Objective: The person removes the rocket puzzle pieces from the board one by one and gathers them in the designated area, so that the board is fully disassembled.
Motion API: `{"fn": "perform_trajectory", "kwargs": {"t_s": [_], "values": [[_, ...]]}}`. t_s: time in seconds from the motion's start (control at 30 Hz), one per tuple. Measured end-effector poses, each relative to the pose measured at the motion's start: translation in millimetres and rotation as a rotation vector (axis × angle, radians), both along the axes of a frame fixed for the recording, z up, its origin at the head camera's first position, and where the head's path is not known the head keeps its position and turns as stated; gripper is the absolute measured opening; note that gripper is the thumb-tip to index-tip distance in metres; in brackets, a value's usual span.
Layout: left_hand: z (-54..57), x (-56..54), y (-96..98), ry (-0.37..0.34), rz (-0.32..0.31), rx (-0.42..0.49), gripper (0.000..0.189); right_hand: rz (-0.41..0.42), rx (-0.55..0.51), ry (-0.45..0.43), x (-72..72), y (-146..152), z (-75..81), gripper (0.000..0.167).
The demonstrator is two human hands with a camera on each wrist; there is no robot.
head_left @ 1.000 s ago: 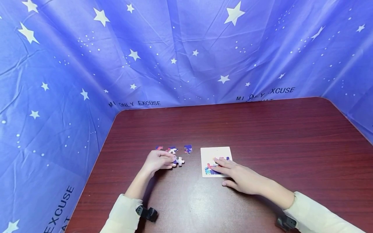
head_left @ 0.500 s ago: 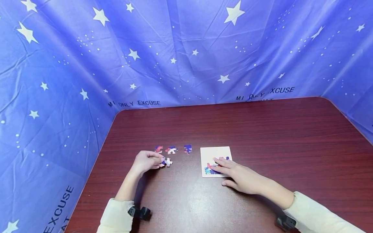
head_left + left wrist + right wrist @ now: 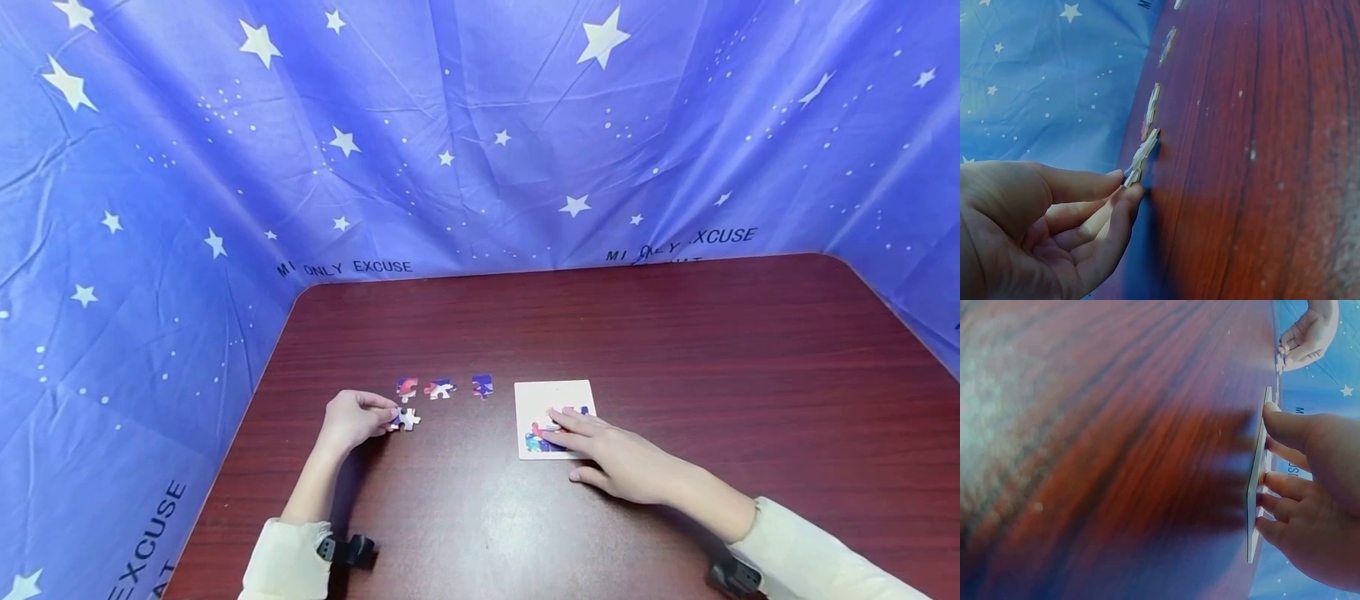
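My left hand (image 3: 357,422) pinches a white and purple jigsaw piece (image 3: 407,419) between thumb and fingertips. In the left wrist view the held piece (image 3: 1142,157) is edge-on and tilted, just above the table. Behind it lie a red and purple piece (image 3: 407,387), a red, white and purple piece (image 3: 440,389) and a mostly purple piece (image 3: 482,385). My right hand (image 3: 622,458) rests with fingers spread on a white puzzle board (image 3: 553,392). Colourful pieces (image 3: 536,442) fill part of the board's near side, partly hidden under the fingers.
The dark red wooden table (image 3: 675,333) carries the board and pieces. A blue star-patterned cloth (image 3: 480,192) hangs behind and along the sides. A black wrist camera (image 3: 348,550) sits on each forearm.
My left hand has moved left with the pinched jigsaw piece, uncovering the loose pieces behind it. The right hand stays on the board.
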State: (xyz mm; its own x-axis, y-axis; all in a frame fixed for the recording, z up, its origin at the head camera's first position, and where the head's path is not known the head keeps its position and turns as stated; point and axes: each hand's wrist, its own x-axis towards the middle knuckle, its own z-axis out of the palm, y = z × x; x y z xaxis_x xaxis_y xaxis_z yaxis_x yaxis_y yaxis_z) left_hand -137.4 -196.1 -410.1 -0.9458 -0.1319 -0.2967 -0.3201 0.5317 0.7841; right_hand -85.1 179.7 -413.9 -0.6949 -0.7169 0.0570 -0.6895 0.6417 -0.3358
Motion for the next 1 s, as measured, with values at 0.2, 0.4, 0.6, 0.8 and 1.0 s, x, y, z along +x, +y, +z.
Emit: {"fn": "perform_trajectory", "kwargs": {"t_s": [0.2, 0.4, 0.6, 0.8, 1.0], "values": [[-2.6, 0.7, -2.1, 0.01, -0.007, -0.03, 0.013, -0.001, 0.004, 0.011, 0.8, -0.3, -0.9, 0.059], [-2.1, -1.8, -2.7, 0.02, -0.014, -0.049, 0.013, -0.002, -0.005, 0.025, 0.1, 0.4, -1.3, 0.059], [-1.7, -0.7, -3.1, 0.01, 0.0, -0.038, 0.013, 0.002, 0.001, 0.005, -0.4, -0.4, -1.0, 0.059], [-1.3, -1.0, -2.8, 0.023, -0.011, -0.049, 0.012, 0.004, -0.004, 0.017, -0.8, -0.4, -2.7, 0.058], [-2.3, -1.1, -2.5, 0.028, -0.007, -0.042, 0.012, 0.009, -0.011, 0.037, -1.5, -0.6, -4.1, 0.057]]}}
